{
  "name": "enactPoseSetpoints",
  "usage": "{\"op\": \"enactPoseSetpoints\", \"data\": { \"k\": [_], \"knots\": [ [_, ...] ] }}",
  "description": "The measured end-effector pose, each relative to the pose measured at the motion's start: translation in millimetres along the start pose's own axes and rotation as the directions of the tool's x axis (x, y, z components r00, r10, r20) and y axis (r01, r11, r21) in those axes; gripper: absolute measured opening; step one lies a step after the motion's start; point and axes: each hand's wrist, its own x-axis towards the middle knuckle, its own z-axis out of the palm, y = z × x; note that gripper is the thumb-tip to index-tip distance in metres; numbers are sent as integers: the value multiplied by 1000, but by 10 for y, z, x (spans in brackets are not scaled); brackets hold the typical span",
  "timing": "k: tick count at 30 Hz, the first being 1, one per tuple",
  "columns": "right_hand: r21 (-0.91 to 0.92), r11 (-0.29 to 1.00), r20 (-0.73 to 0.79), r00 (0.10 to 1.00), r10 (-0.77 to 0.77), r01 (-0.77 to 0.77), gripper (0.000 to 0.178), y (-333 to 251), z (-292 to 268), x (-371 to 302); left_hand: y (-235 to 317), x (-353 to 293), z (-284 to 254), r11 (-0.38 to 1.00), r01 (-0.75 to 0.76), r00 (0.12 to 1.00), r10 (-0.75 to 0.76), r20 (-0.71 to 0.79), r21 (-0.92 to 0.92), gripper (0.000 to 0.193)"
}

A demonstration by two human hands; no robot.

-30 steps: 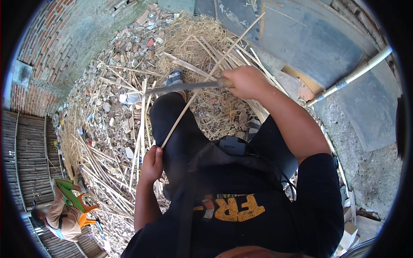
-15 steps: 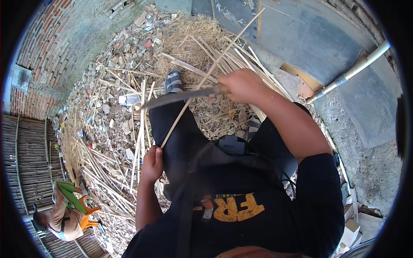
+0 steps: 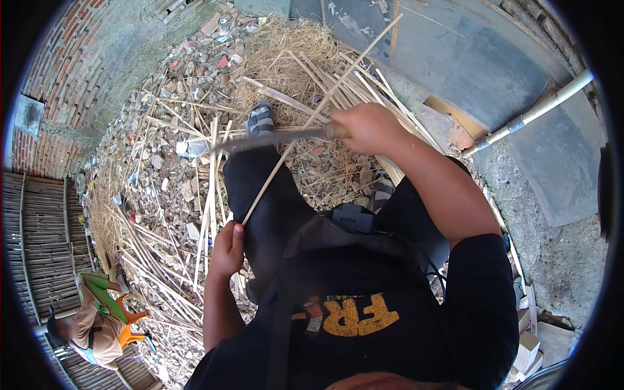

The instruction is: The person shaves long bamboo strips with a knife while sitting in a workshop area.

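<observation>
My left hand (image 3: 227, 252) is closed around the lower end of a long thin bamboo strip (image 3: 264, 188), beside my left thigh. The strip slants up and to the right, over my leg and past my right hand. My right hand (image 3: 369, 130) is wrapped around the handle of a machete (image 3: 270, 140). Its long, dark blade points left and crosses the strip above my left knee; whether the edge touches the strip, I cannot tell.
Cut bamboo strips (image 3: 162, 270) lie over rubble on the left, with more strips (image 3: 351, 91) ahead near a heap of pale shavings (image 3: 286, 49). A pale pole (image 3: 526, 114) leans at the right. Another person (image 3: 97, 325) sits on a chair at lower left.
The machete blade has levelled slightly, its tip a little higher in the picture. Both hands keep their holds, and the bamboo strip has barely moved.
</observation>
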Motion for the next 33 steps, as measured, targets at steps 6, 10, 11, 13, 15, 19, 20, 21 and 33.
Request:
{"op": "enactPoseSetpoints", "data": {
  "k": [6, 10, 11, 13, 15, 19, 20, 21, 33],
  "knots": [
    [73, 985, -88, 983, 160, -154, 16, 361, -44, 139, -1, 70, 41, 999, -8, 1000, 8, -8, -38, 45],
    [69, 983, -125, 976, 179, -172, 21, 333, 82, 102, 38, 32, 38, 999, -27, 999, 28, -32, 34, 45],
    [62, 980, -110, 975, 194, -188, 23, 265, 53, 83, 33, 6, 56, 996, -20, 998, 25, -60, 82, 44],
    [-2, 990, -98, 986, 138, -139, 24, 171, -45, 49, 29, -40, 112, 985, -3, 993, 23, -112, 173, 43],
    [-37, 990, -67, 989, 130, -133, 24, 88, -114, 20, 73, -59, 161, 977, 0, 990, 30, -137, 214, 41],
    [-19, 972, -72, 970, 230, -232, 24, 335, -35, 121, 49, -5, 210, 960, -26, 986, 70, -150, 279, 39],
    [-12, 966, -106, 961, 255, -258, 24, 430, -24, 200, 118, 28, 196, 963, -21, 989, 59, -135, 268, 38],
    [0, 965, -130, 956, 262, -264, 25, 489, 36, 204, 140, 48, 183, 967, -31, 990, 64, -123, 252, 37],
    [125, 964, -216, 942, 259, -236, 19, 418, 23, 131, 50, -45, 237, 929, -35, 976, 110, -185, 369, 33]
  ]
}}
